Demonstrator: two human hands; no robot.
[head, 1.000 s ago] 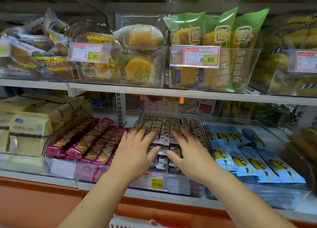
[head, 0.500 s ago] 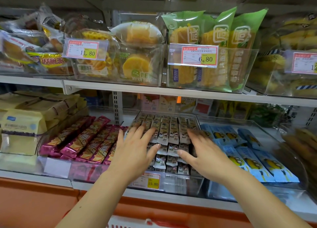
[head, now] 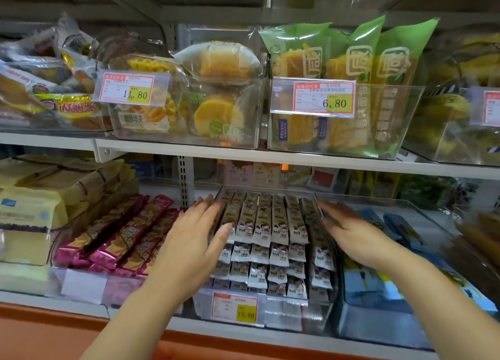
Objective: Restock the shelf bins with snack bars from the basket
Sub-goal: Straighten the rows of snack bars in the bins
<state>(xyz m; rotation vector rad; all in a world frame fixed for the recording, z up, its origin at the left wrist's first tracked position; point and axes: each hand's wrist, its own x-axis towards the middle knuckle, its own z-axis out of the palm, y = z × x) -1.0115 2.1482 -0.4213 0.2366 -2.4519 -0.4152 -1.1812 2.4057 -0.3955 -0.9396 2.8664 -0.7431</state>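
Note:
A clear shelf bin (head: 305, 315) on the lower shelf is packed with rows of small white-and-brown snack bars (head: 266, 227). My left hand (head: 194, 240) lies flat with straight fingers along the bin's left side, touching the outer bars. On the bin's right side my right hand (head: 349, 231) also lies with its fingers straight, against the right edge of the stack. Neither hand holds a bar. The basket is out of view.
Left of the bin lie pink-wrapped bars (head: 121, 238), and beyond them yellow cake packs (head: 29, 210). A clear bin with blue packs (head: 400, 284) stands to the right. The shelf above (head: 243, 154) carries bins of bread and green packs (head: 349, 89).
Both hands have moved apart, from lying together on the middle of the bars to the left and right sides of the bin. The camera has tilted slightly.

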